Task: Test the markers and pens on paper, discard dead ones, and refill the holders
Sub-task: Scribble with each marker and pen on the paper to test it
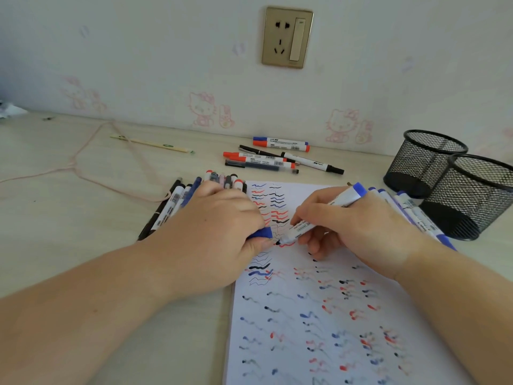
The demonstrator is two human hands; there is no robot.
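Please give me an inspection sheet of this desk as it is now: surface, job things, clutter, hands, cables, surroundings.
Surface: pale desk.
Job's things: paper covered in squiggles; unsorted pens left of it; blue markers right of it; loose pens near the wall; two mesh holders, contents not visible.
Clutter: wooden stick.
Hands: left hand pinches a blue cap; right hand holds a marker, tip on the paper.
Cables: pink cord.
Surroundings: wall socket, cartoon wallpaper.

A gold wall socket (287,37), a pink cord (83,165) and a pencil (151,143) on the desk (55,218).
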